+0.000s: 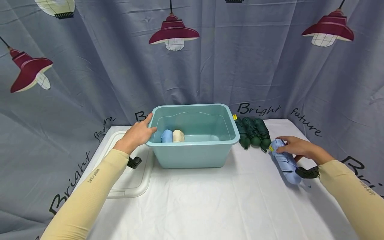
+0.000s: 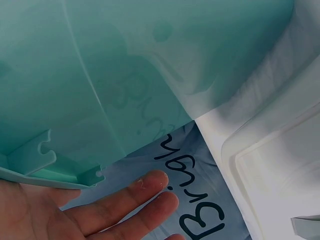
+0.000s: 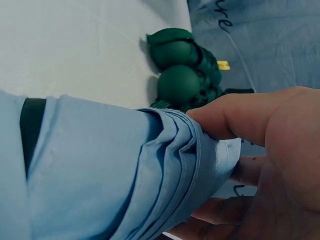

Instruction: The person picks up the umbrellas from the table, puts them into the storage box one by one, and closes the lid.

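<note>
My right hand point(image 1: 295, 146) grips the upper end of a light blue folded umbrella point(image 1: 286, 165) at the table's right side. In the right wrist view, thumb and fingers lie on either side of the umbrella's pleated cloth point(image 3: 165, 165). My left hand point(image 1: 139, 131) rests at the left rim of a teal plastic bin point(image 1: 192, 155), thumb over the inside. The left wrist view shows its fingers point(image 2: 125, 200) fairly straight outside the bin wall. Inside the bin, a blue rolled bundle point(image 1: 167, 136) and a cream one point(image 1: 178, 136) stand side by side, partly hidden by the front wall.
Several dark green folded umbrellas point(image 1: 255, 133) lie between the bin and my right hand. A white lid point(image 1: 132, 180) lies flat left of the bin, under my left forearm. A grey printed curtain point(image 1: 240, 66) hangs behind the white-covered table point(image 1: 210, 200).
</note>
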A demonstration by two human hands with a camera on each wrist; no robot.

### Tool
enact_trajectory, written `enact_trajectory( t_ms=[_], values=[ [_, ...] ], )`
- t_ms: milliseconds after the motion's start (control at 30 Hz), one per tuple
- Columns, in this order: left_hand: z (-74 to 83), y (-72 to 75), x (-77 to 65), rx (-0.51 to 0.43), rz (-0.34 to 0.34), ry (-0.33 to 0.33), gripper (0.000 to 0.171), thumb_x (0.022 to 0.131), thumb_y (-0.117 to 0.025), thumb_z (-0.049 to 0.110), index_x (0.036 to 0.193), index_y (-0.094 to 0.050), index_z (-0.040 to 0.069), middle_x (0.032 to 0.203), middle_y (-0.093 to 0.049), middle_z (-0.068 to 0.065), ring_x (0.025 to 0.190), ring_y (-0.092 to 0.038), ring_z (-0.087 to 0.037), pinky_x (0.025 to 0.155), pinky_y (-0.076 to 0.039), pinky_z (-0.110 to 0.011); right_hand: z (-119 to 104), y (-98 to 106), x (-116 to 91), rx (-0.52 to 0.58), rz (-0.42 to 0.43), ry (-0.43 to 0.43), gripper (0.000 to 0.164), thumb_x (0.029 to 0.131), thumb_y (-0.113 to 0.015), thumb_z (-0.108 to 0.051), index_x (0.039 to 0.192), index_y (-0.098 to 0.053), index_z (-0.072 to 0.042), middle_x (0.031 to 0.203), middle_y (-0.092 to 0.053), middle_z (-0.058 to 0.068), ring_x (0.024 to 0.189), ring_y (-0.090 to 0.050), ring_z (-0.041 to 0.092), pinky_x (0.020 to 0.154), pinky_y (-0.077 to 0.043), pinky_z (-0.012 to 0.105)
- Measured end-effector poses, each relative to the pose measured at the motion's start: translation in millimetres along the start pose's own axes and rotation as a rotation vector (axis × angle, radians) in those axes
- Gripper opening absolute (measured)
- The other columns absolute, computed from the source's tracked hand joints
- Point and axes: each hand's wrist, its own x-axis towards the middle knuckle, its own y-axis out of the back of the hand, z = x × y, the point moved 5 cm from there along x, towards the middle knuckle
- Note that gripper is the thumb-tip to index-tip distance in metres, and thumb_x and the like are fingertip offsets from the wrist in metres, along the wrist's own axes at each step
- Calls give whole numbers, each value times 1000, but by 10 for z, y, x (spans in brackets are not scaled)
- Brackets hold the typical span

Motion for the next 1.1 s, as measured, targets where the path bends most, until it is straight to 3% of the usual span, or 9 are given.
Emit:
enact_trajectory(
  t_ms=[367,600,833,1100],
  values=[
    [1,10,4,0,3,-8,78,99,-40,43,164,-1,26,112,-65,-20,106,-61,-32,94,-44,-53,-157,107,-68,-14,33,21,90,99,-60,-31,155,-5,12,138,-31,42,97,-59,31,71,-58,45],
    [-7,11,1,2,8,-5,78,98,-41,42,164,-3,26,136,-57,-25,112,-59,-34,96,-44,-56,-338,166,-107,-26,64,62,88,99,-59,-30,156,-6,12,134,-38,40,91,-62,25,69,-59,44],
    [-6,8,13,4,10,-4,77,99,-41,42,164,-3,25,128,-61,-24,109,-60,-34,95,-44,-54,-596,208,-171,-25,84,110,82,99,-60,-28,155,-13,10,129,-45,36,92,-62,25,69,-59,44],
    [-13,15,10,15,3,2,77,99,-40,42,164,-2,26,144,-52,-25,115,-59,-35,97,-44,-55,-917,241,-225,-59,112,157,84,99,-61,-29,156,-13,10,127,-48,35,93,-63,26,68,-58,43]
  ],
)
